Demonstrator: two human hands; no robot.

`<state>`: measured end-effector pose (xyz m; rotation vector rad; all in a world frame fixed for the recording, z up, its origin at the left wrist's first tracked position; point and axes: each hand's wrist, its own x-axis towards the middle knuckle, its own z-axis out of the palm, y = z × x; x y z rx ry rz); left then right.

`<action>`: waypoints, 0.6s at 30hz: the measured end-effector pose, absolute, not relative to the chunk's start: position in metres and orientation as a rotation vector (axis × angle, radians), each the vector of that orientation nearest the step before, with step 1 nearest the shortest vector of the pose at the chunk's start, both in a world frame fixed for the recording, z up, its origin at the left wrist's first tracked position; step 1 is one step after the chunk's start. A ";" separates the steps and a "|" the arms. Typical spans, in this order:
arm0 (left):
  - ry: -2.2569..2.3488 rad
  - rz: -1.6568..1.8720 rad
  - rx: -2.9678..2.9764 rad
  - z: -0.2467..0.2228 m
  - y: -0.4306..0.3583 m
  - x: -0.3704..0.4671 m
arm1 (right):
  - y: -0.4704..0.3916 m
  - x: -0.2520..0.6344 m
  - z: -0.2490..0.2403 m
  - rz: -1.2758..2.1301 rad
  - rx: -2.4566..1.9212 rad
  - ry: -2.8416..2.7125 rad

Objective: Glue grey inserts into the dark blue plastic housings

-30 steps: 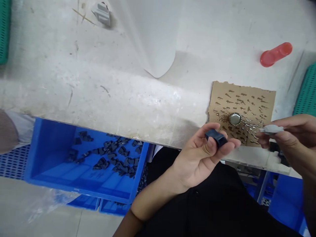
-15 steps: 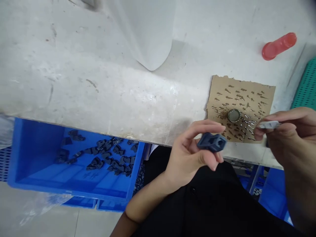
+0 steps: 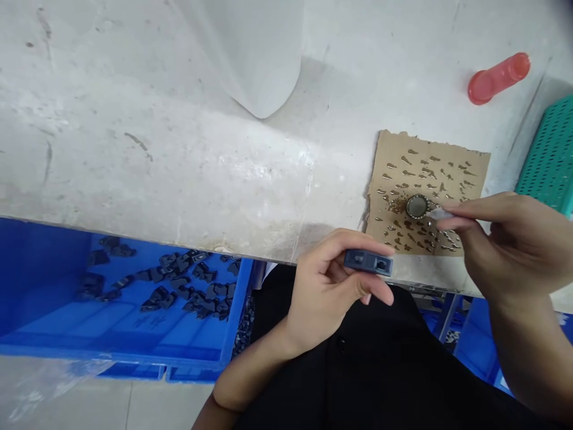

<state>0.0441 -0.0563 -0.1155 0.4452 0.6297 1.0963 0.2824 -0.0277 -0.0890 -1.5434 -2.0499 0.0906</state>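
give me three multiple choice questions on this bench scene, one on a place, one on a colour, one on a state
1. Where does the round metal bottle cap sit?
A. on the brown cardboard scrap
B. in the blue plastic bin
C. on the person's lap

2. What colour is the plastic tube lying at the far right of the bench?
A. green
B. red
C. black

3. How is the small dark plastic block held?
A. lying loose on the bench
B. pinched in the left hand
C. gripped by the right hand

Answers: 1 A, the cap rests among glue spots on the cardboard. 2 B, it is translucent red. 3 B, left thumb and fingers clamp it.

Left hand (image 3: pixel 329 286) pinching, right hand (image 3: pixel 501 242) fingertips pinched
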 end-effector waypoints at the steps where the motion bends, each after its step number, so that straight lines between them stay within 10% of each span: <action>1: 0.644 1.099 0.451 -0.114 -0.056 0.044 | -0.026 0.284 -0.090 0.071 -1.477 -2.136; 18: 0.792 1.310 0.714 -0.117 -0.052 0.046 | -0.026 0.288 -0.091 0.064 -1.382 -2.176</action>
